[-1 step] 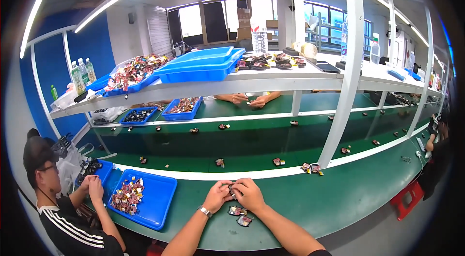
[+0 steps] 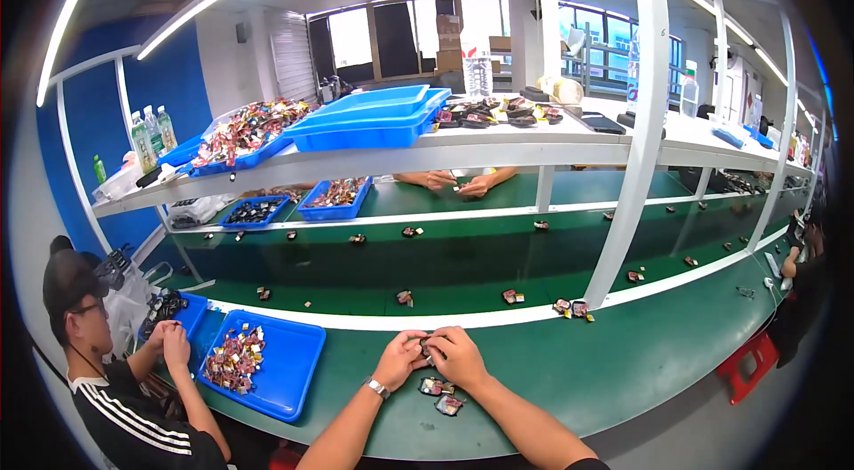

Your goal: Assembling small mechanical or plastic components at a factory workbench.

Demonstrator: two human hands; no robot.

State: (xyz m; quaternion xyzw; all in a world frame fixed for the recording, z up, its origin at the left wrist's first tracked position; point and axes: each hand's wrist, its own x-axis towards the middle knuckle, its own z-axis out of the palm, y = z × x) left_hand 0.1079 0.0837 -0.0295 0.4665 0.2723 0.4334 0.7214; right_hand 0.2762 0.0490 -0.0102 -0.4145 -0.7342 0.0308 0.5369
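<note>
Over the green tabletop, my left hand [image 2: 398, 361] and my right hand [image 2: 457, 358] meet with fingertips pinched together. Between them is a small dark part [image 2: 427, 351], mostly covered by the fingers. My left wrist wears a metal-banded watch [image 2: 377, 388]. Just below the hands, beside my right wrist, lie two small dark pieces with reddish and pale labels: an upper piece [image 2: 435, 386] and a lower piece [image 2: 449, 405]. To the left stands a blue tray [image 2: 298, 363] with a heap of small reddish, yellow and white pieces [image 2: 236, 361].
A person [image 2: 133, 390] sits close on my left, hands raised near another blue tray [image 2: 191, 314]. Ahead, a green conveyor belt [image 2: 463, 261] carries scattered small pieces. A white post [image 2: 627, 132] and a loaded shelf [image 2: 498, 152] rise beyond the table. A red stool [image 2: 752, 368] stands right.
Several small pieces on the conveyor belt have shifted very slightly to the right. My hands hold nearly the same position.
</note>
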